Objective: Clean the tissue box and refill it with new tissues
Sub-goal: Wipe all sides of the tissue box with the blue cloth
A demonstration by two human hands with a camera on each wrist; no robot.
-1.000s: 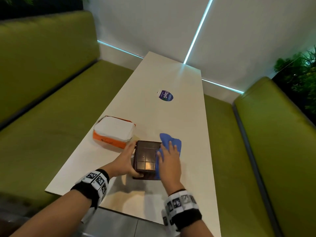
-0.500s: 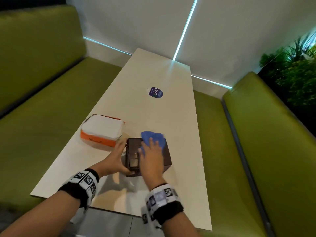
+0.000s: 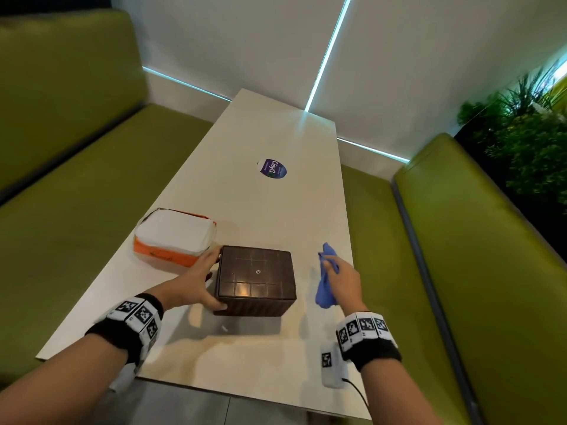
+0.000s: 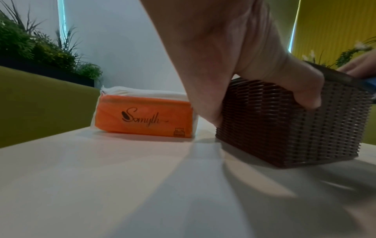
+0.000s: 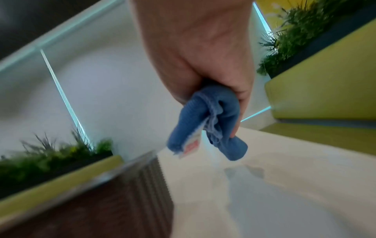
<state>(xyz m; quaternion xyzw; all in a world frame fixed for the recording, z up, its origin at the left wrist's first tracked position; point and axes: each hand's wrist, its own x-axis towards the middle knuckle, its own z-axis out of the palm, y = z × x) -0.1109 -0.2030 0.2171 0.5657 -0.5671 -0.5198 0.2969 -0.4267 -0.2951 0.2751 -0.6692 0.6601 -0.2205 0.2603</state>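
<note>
Right hand (image 3: 343, 282) now off to the side, blue cloth (image 3: 325, 283) bunched in curled fingers, lifted clear of tissue box (image 3: 256, 279) after wiping its top. Left hand (image 3: 196, 282) still clamped around box's side, mid-table. Wiping probably finished. Beyond, orange tissue pack (image 3: 175, 237) awaiting refill.

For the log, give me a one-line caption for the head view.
Left hand steadies the brown tissue box while the right hand holds a blue cloth beside it.

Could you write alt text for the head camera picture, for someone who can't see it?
A left hand holds a brown tissue box on a white table while the right hand grips a blue cloth beside it. An orange tissue pack lies nearby.
</note>
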